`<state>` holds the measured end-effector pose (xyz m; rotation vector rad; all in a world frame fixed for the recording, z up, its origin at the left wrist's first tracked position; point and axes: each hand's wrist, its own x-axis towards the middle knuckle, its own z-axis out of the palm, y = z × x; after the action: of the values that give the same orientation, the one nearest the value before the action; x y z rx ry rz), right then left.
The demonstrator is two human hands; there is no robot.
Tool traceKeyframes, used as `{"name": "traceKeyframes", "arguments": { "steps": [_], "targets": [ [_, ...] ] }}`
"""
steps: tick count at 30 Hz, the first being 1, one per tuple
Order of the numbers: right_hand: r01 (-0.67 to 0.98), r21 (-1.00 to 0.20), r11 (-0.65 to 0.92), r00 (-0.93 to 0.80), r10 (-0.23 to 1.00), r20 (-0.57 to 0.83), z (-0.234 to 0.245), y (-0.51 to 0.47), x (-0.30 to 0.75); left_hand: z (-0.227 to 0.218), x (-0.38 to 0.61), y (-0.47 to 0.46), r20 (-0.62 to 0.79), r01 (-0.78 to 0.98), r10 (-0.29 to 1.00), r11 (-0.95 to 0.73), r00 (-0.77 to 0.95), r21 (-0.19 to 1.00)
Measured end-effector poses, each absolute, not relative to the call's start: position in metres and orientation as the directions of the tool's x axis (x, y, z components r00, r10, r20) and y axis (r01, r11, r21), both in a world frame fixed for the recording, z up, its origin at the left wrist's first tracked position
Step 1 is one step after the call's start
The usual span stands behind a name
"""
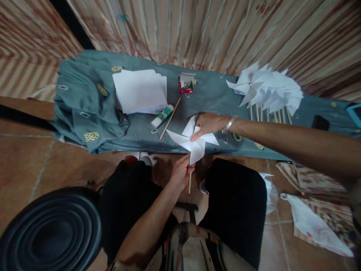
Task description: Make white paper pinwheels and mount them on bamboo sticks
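Note:
A white paper pinwheel (197, 150) on a thin wooden stick (190, 183) is between my hands at the table's front edge. My left hand (181, 171) is closed around the stick just below the paper blades. With thumb and fingers, my right hand (207, 126) grips the pinwheel at its middle, the thumb pressing on the centre; its fingertips are partly hidden behind the paper. Left of the pinwheel lie a loose wooden stick (170, 118) and a green and white glue stick (163, 116). Farther back stands an open red box (186, 89) of small shiny metal pieces.
A stack of white paper (140, 90) lies at the left on the grey-green cloth (135, 133). Several finished pinwheels (270, 88) overlap at the right. Beyond my right arm are a dark phone-like object (320, 122) and a tape roll (237, 137). A black round stool (52, 233) stands lower left.

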<state>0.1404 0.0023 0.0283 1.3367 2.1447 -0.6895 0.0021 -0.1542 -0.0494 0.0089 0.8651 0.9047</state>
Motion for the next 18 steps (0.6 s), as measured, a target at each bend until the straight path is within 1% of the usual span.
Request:
{"name": "traceKeyframes", "arguments": {
  "steps": [9,14,18],
  "targets": [
    [0.935,-0.144,0.325,-0.333,0.662,-0.671,0.0226,0.0033,0.1412,-0.051,0.0022,-0.1546,-0.619,-0.685,0.699,0.648,0.358,0.335],
    [0.934,-0.082,0.346,-0.308,0.671,-0.674,0.0187,0.0051,0.142,-0.0516,0.0021,-0.1546,-0.646,-0.683,0.674,0.661,0.358,0.311],
    [0.942,-0.067,0.329,-0.281,0.662,-0.694,0.0211,0.0047,0.1395,-0.0535,0.0022,-0.1535,-0.678,-0.655,0.64,0.692,0.361,0.304]
  ]
}}
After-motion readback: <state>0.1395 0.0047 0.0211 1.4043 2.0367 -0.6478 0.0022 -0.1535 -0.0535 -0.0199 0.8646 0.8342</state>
